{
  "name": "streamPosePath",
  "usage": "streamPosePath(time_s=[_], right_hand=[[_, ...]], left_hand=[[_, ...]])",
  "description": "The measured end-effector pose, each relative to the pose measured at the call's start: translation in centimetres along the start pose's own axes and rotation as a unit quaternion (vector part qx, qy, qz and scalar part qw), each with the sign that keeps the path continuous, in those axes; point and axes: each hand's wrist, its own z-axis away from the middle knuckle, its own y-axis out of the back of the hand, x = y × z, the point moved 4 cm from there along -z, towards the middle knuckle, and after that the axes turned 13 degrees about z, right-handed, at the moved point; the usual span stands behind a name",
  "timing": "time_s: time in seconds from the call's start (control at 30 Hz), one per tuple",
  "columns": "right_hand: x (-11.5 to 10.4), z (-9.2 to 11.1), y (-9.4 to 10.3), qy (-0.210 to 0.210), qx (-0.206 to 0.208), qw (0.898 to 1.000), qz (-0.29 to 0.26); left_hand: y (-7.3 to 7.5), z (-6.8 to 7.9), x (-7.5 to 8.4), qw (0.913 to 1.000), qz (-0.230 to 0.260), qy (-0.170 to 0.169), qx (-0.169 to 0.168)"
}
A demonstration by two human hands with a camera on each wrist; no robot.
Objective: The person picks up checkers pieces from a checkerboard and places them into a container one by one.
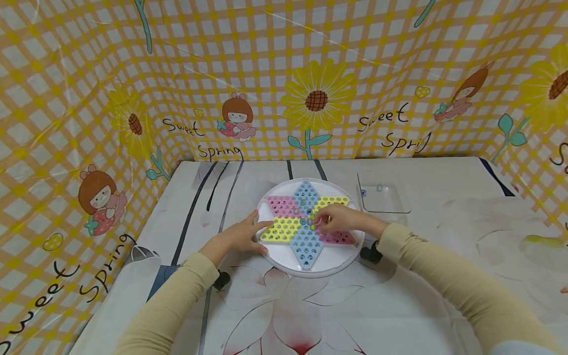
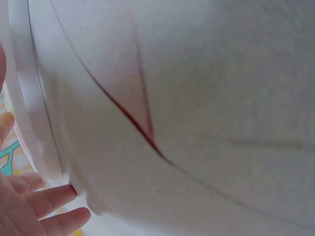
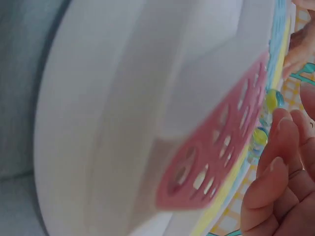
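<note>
A round white Chinese checkers board [image 1: 270,254] lies on the table, with a star of pink, yellow and blue perforated sections. Several glass marbles [image 1: 303,202] sit around its middle. My left hand [image 1: 243,232] rests at the board's left rim, fingers spread; the left wrist view catches its fingers [image 2: 54,200] beside the rim. Over the centre right of the board, my right hand [image 1: 336,218] has bent fingers close to the marbles. In the right wrist view, a yellow-green marble [image 3: 259,138] is beside those fingertips [image 3: 275,179]; whether they pinch one is hidden.
A clear square tray [image 1: 390,199] holds a few marbles [image 1: 379,188] behind and right of the board. Dark round objects [image 1: 371,254] show by both wrists. A checked, flower-printed cloth [image 1: 275,44] hangs at the back and left. Something dark blue [image 1: 161,280] lies by the left sleeve.
</note>
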Motion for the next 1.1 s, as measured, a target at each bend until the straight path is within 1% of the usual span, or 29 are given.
streamPosePath(time_s=[0.2, 0.5, 0.77, 0.93, 1.1], right_hand=[[-0.2, -0.3, -0.6, -0.010, -0.010, 1.000, -0.009], [-0.1, -0.8, -1.1, -0.015, -0.002, 1.000, 0.013], [-0.1, -1.0, -1.6, 0.006, 0.000, 1.000, 0.029], [-0.3, -0.9, -1.7, 0.005, 0.002, 1.000, 0.016], [-0.2, -0.8, -1.8, 0.014, 0.008, 1.000, 0.016]], left_hand=[[0.0, 0.0, -0.1, 1.0000, 0.001, -0.001, -0.004], [0.0, 0.0, -0.1, 1.0000, -0.002, -0.001, -0.001], [0.0, 0.0, -0.1, 1.0000, -0.003, 0.007, -0.001], [0.1, 0.0, 0.0, 0.9999, -0.003, 0.010, -0.002], [0.0, -0.1, 0.0, 0.9999, -0.005, 0.009, 0.000]])
